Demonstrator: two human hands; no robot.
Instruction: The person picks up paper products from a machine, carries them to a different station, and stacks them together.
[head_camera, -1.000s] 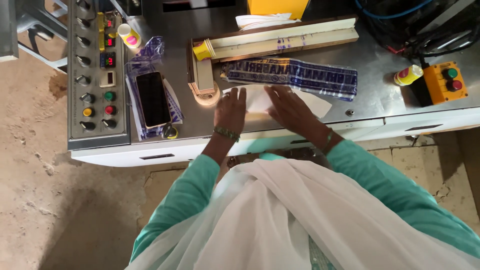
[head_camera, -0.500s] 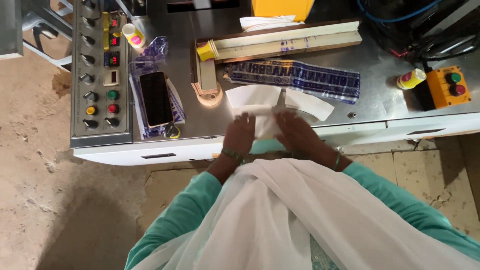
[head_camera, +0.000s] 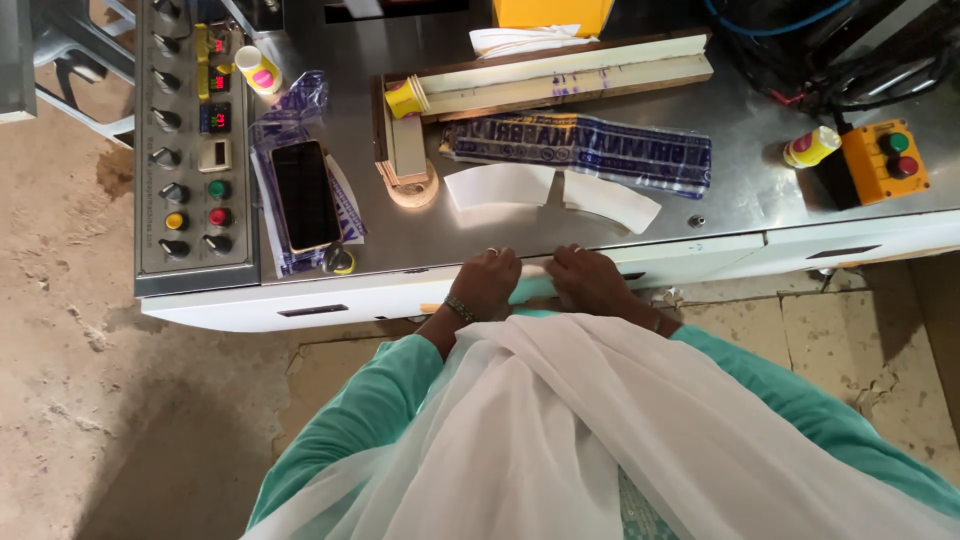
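Observation:
My left hand (head_camera: 487, 281) and my right hand (head_camera: 592, 279) sit side by side at the front edge of the steel table (head_camera: 740, 205), fingers curled down. A thin pale paper piece (head_camera: 535, 269) shows between them, and both hands appear to grip it. Just beyond the hands two white curved paper blanks (head_camera: 497, 185) (head_camera: 612, 200) lie flat on the table. Behind those is a blue printed plastic wrapper (head_camera: 580, 148). My white shawl (head_camera: 560, 430) and teal sleeves hide everything below the edge.
A control panel (head_camera: 195, 150) with knobs and coloured buttons lies at the left. A black phone (head_camera: 305, 195) rests on plastic beside it. A wooden jig (head_camera: 550, 75) with a yellow cup (head_camera: 405, 98) stands behind. An orange button box (head_camera: 885, 160) and cables sit at the right.
Both hands have drawn back from the white paper on the table to its front edge. The two curved blanks now lie uncovered.

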